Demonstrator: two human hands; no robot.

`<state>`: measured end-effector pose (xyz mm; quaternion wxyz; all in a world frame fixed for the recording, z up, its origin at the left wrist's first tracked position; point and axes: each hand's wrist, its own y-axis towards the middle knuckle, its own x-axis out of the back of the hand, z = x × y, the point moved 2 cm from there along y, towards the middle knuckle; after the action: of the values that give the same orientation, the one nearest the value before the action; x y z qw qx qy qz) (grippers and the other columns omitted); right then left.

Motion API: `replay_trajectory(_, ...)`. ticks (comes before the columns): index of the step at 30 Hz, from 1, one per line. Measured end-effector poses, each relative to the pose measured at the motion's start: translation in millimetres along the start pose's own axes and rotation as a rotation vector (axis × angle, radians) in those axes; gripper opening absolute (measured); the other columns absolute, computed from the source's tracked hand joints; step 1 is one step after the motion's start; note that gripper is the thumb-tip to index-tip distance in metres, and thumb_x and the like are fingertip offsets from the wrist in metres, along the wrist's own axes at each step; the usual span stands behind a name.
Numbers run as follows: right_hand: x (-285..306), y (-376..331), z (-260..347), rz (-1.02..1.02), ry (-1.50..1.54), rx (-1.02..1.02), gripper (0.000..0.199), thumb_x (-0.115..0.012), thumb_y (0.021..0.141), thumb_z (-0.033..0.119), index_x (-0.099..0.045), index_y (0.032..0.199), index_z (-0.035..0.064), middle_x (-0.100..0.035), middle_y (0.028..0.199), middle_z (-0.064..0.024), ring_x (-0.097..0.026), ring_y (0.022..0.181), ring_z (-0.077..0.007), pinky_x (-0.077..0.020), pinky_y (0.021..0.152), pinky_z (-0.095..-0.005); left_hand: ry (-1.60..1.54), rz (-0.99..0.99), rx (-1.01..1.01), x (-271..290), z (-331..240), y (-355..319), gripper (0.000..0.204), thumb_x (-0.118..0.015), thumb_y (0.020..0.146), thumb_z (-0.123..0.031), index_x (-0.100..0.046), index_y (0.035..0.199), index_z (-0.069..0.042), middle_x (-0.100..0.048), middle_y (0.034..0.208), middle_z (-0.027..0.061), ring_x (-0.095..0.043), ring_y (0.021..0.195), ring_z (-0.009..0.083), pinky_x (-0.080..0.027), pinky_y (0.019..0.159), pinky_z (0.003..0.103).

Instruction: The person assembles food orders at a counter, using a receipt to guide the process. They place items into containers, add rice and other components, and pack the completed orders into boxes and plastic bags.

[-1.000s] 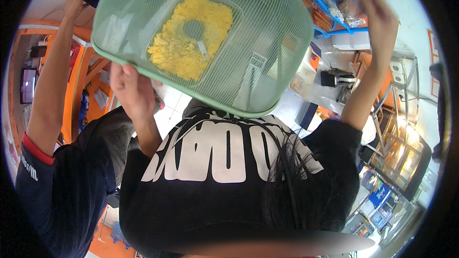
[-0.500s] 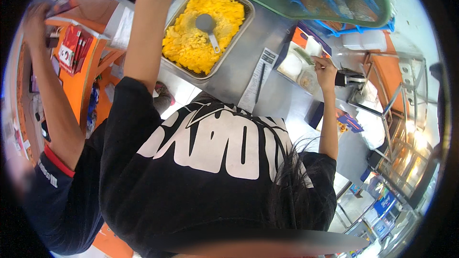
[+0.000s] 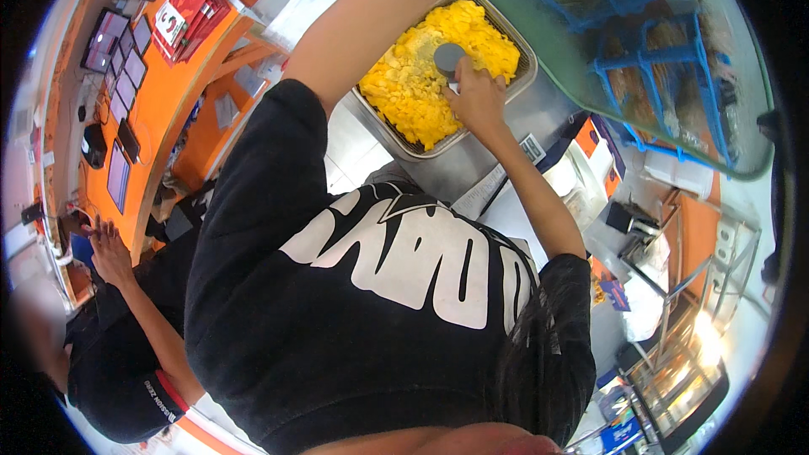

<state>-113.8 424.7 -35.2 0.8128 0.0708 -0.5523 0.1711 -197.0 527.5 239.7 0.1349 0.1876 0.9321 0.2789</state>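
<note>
My right hand [image 3: 479, 103] is closed around the light handle of a grey round scoop [image 3: 448, 56]. The scoop rests in yellow, crumbly food that looks like scrambled egg [image 3: 410, 105], which fills a deep metal tray [image 3: 527, 76]. My left forearm [image 3: 371, 21] crosses above the tray's far left side and runs out past the top edge. The left hand itself lies outside the picture, so its fingers cannot be judged.
A green-rimmed bin with blue baskets [image 3: 657, 59] stands at the far right. Open food boxes [image 3: 573, 177] sit right of my forearm. At left, a co-worker's hand [image 3: 109, 251] is near an orange counter [image 3: 168, 131] bearing several phones or tablets and red packets.
My right hand has left the open box at right and taken hold of the scoop handle. The view has turned, and the co-worker's hand is now lower.
</note>
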Motion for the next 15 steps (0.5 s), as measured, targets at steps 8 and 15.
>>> replay_trajectory(8,19.0,20.6,-25.9,0.034,0.113,0.028,0.030,-0.067,0.078,0.020,-0.058,0.099,0.0006,-0.066,0.082,-0.0228,-0.065,0.078,-0.0376,-0.0525,0.070,-0.0439,-0.099,0.007,-0.073,4.3,3.3,8.0,0.043,-0.066,0.087,-0.041,-0.057,0.068,-0.003,-0.055,0.049,0.0043,-0.054,0.039,0.0114,-0.040,0.038,0.021)
replay_trajectory(15,32.0,41.5,-37.1,-0.225,0.240,0.123,0.017,-0.059,0.086,0.018,-0.067,0.091,0.0035,-0.065,0.078,-0.0207,-0.065,0.072,-0.0369,-0.0518,0.067,-0.0457,-0.124,0.020,-0.028,3.1,-1.6,9.1,0.043,-0.064,0.087,-0.040,-0.057,0.068,-0.003,-0.053,0.049,0.0042,-0.054,0.039,0.0121,-0.040,0.039,0.022)
